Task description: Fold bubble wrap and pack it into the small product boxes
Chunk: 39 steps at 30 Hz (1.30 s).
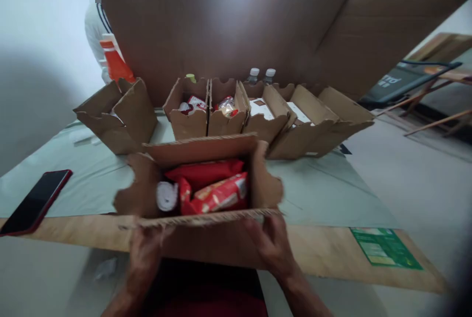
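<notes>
A cardboard box [210,245] with an open top is held between my two hands at the table's near edge. Inside lie red snack packets [221,194] and, at the left end, a white rolled item [167,196] whose kind I cannot make out. My left hand [145,248] grips the box's near left corner, its fingers partly hidden under the box. Around the near right corner is my right hand [271,243], with the thumb against the front wall. Both hands are slightly blurred.
Several open cardboard boxes [191,123] stand in a row behind, holding packets and white cartons. A tall cardboard panel [228,37] rises at the back. A phone [37,199] lies at left, a green label [385,248] at right. A person's sleeve [95,32] shows behind the orange bottle [116,61].
</notes>
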Each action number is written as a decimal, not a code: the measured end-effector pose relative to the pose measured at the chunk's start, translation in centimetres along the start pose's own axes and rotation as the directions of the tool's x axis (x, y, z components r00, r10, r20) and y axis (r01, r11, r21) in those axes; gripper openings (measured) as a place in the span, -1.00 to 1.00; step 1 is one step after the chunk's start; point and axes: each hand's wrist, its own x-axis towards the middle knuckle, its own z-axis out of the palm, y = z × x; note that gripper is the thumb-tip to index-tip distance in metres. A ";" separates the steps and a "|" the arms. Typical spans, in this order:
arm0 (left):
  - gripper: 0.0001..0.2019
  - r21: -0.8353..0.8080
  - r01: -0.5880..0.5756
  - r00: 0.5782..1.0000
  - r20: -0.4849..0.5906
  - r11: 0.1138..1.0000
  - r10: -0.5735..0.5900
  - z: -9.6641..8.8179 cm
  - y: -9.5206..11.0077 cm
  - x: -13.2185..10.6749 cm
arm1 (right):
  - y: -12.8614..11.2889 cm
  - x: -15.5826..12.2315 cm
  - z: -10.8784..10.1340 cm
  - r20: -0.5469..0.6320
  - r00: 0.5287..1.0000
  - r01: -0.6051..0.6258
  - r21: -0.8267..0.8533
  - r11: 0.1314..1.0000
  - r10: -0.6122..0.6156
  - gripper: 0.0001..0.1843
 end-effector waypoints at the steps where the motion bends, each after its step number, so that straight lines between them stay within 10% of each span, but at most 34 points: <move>1: -0.59 -0.002 -0.014 1.000 -0.027 1.000 0.014 -0.2 0.7 1.4 | -1.1 0.8 0.9 0.041 0.999 0.015 0.041 0.999 -0.017 -0.32; 6: -0.50 -0.189 -0.122 0.993 -0.023 0.974 0.120 4.4 6.3 5.7 | -3.2 3.8 1.7 -0.184 0.983 0.036 0.202 0.979 0.001 -0.40; 11: -0.47 -0.333 -0.049 0.974 0.193 0.942 0.119 7.8 7.4 2.3 | -0.3 0.8 -0.7 -0.376 0.927 0.040 0.097 0.995 0.000 -0.40; 16: -0.55 -0.209 -0.026 0.999 -0.033 0.977 0.020 4.1 4.5 0.3 | 0.7 1.3 2.4 -0.169 0.986 0.027 0.162 0.986 0.001 -0.39; 22: -0.55 -0.147 0.014 0.951 -0.303 0.989 -0.059 0.1 3.4 0.2 | -2.1 9.5 9.9 0.219 0.965 0.080 0.286 0.955 -0.147 -0.29; 30: -0.27 0.033 -0.040 0.996 -0.077 0.999 0.043 -0.5 2.3 -3.1 | -3.4 13.9 17.7 0.322 0.929 0.125 0.188 0.974 -0.181 -0.08; 39: -0.17 0.053 -0.043 0.997 -0.066 0.998 0.046 -0.3 1.0 -2.8 | -4.6 15.0 22.1 0.268 0.944 0.163 0.125 0.979 -0.192 -0.10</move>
